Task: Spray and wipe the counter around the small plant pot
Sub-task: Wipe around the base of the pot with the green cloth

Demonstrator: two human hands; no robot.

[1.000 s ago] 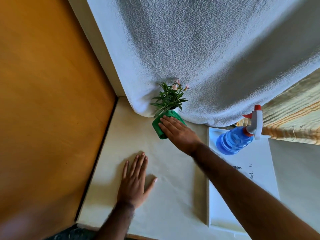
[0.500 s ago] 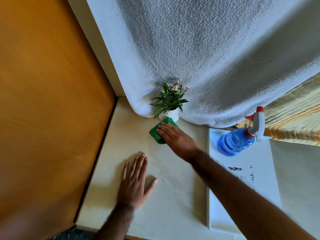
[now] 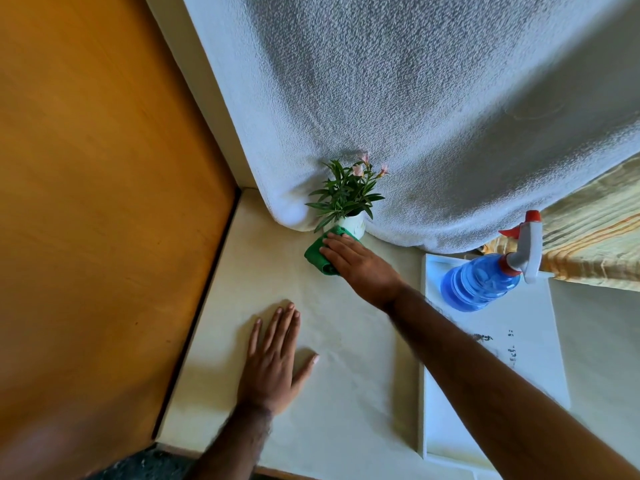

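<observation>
**Wiping at the foot of the pot**

While the white textured cloth point(image 3: 415, 98) hangs over the back of the scene, your pale, smooth surface point(image 3: 346, 393) runs out from under it, bounded on the left by an orange-brown wooden panel point(image 3: 97, 202). On the right lies a flat white tray point(image 3: 502, 358), and on it a rounded blue plastic spray bottle point(image 3: 479, 284) with a white and red trigger head, lying tilted and set aside.

Your right hand point(image 3: 360, 265) is the nearer 1 to the work: it lies flat, fingers extended, pressing down on the folded green cloth point(image 3: 320, 252). The small plant pot point(image 3: 353, 225), white and round with narrow green leaves and pink blooms, stands just beyond your fingertips, touching or nearly touching the cloth's far edge. Judging from this, your next stroke must curve around the pot's base rather than push straight ahead, or it may tip.

Your left hand point(image 3: 273, 362) rests open, palm down, holding nothing, well short of the pot.
</observation>
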